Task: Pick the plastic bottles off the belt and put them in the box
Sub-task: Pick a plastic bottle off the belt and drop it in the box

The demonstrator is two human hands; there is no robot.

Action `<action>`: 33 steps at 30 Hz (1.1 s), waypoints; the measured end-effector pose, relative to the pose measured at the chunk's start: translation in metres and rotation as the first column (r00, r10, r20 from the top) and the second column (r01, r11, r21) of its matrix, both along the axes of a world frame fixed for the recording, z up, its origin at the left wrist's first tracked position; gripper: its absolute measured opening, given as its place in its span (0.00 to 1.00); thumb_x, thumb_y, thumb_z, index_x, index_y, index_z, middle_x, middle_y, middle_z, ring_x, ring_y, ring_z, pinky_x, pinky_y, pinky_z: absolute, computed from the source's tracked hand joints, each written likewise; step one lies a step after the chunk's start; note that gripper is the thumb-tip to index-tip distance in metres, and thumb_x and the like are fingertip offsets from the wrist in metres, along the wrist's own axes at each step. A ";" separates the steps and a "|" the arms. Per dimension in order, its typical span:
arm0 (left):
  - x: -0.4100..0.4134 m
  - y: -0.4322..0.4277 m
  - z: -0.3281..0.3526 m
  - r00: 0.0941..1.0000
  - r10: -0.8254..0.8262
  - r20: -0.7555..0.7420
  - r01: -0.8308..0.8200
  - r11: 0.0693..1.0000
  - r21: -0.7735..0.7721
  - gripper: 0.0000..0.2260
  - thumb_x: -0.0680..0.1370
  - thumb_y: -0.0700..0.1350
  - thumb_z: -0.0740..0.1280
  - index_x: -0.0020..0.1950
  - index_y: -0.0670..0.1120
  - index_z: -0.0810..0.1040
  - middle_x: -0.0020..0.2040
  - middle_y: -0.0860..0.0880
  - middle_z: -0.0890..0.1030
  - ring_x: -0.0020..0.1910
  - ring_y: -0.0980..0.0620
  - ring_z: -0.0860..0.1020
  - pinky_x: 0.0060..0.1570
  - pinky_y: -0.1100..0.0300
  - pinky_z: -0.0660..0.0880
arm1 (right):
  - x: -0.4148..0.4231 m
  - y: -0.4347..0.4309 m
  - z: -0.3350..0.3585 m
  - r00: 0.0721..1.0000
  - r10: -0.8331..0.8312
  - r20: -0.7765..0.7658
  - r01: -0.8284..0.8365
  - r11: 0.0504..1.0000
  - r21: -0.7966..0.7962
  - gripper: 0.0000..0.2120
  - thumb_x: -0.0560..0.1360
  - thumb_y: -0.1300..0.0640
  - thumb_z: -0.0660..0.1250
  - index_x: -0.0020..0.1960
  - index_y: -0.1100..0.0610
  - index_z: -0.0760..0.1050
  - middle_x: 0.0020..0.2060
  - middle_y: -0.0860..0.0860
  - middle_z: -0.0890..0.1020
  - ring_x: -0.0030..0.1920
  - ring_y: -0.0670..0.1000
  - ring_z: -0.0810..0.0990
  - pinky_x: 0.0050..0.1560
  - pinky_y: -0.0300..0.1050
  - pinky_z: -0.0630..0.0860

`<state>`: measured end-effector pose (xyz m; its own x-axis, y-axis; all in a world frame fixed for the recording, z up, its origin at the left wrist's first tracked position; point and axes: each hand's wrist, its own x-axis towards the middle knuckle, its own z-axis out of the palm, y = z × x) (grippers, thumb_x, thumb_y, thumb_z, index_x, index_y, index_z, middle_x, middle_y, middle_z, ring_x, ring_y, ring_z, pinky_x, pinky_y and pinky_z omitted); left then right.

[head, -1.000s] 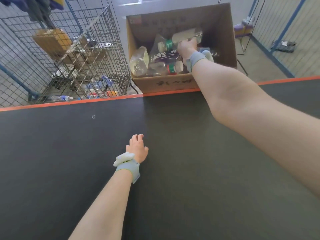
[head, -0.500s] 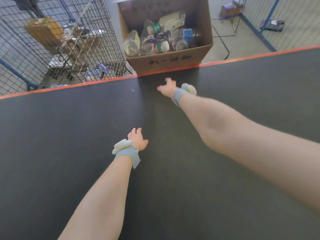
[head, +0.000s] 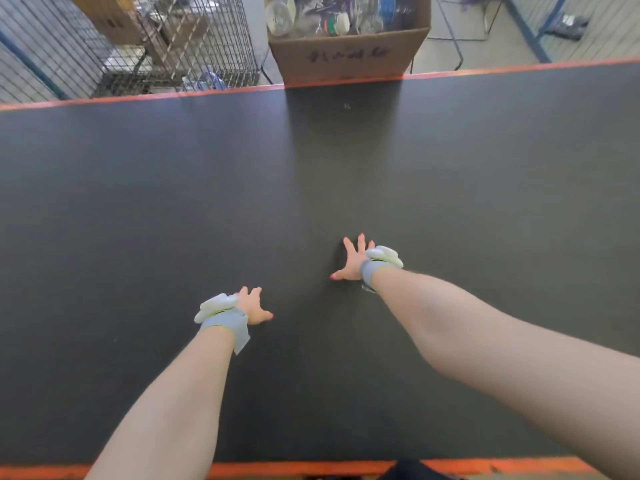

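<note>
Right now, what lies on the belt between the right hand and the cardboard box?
Nothing but bare dark belt, apart from a tiny pale speck near the box. The head view shows the right hand open and empty.

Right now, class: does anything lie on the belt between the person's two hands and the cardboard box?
Nothing visible does. The belt is bare between the left hand, the right hand and the box.

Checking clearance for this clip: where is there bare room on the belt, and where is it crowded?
The belt is bare on both sides of the hands and up to its far orange edge. Only the box is crowded with bottles.
</note>
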<state>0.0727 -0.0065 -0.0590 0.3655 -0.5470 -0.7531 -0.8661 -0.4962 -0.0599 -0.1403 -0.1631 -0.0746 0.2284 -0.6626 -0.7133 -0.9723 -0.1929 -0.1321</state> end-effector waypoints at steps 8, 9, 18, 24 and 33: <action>-0.005 0.017 0.022 0.998 0.069 -0.007 -0.068 0.974 -0.215 0.37 0.77 0.55 0.65 0.79 0.48 0.49 0.79 0.44 0.51 0.77 0.40 0.53 0.75 0.48 0.54 | 0.004 0.031 0.047 0.993 0.013 0.121 -0.004 0.997 -0.080 0.49 0.72 0.38 0.68 0.78 0.44 0.37 0.78 0.49 0.36 0.78 0.57 0.41 0.67 0.53 0.67; -0.004 0.017 0.023 0.998 0.070 0.000 -0.068 0.974 -0.218 0.37 0.77 0.55 0.65 0.79 0.49 0.48 0.79 0.45 0.50 0.77 0.40 0.52 0.75 0.48 0.53 | 0.005 0.035 0.049 0.993 0.025 0.119 -0.016 0.997 -0.077 0.49 0.72 0.38 0.68 0.78 0.44 0.37 0.78 0.49 0.37 0.78 0.57 0.42 0.67 0.53 0.67; -0.007 0.042 0.038 0.992 0.124 0.004 -0.118 0.956 -0.268 0.37 0.78 0.55 0.64 0.79 0.50 0.45 0.79 0.46 0.46 0.78 0.41 0.45 0.75 0.47 0.50 | 0.002 0.058 0.069 0.991 0.090 0.103 -0.080 0.992 -0.096 0.47 0.74 0.39 0.67 0.78 0.44 0.37 0.78 0.49 0.37 0.78 0.59 0.48 0.68 0.54 0.65; -0.005 0.075 0.039 0.985 0.175 -0.002 -0.169 0.946 -0.277 0.36 0.78 0.55 0.63 0.79 0.49 0.45 0.79 0.45 0.45 0.78 0.42 0.44 0.75 0.46 0.50 | 0.005 0.076 0.070 0.985 0.170 0.039 -0.163 0.977 -0.139 0.46 0.74 0.41 0.67 0.79 0.46 0.38 0.78 0.52 0.37 0.78 0.60 0.43 0.75 0.57 0.50; 0.032 0.123 0.033 0.957 0.290 0.008 -0.280 0.930 -0.240 0.37 0.78 0.56 0.63 0.79 0.51 0.44 0.79 0.47 0.41 0.78 0.44 0.42 0.75 0.42 0.50 | 0.050 0.097 0.064 0.976 0.206 0.071 -0.196 0.972 -0.131 0.48 0.73 0.40 0.68 0.79 0.45 0.38 0.78 0.51 0.37 0.78 0.60 0.42 0.74 0.56 0.52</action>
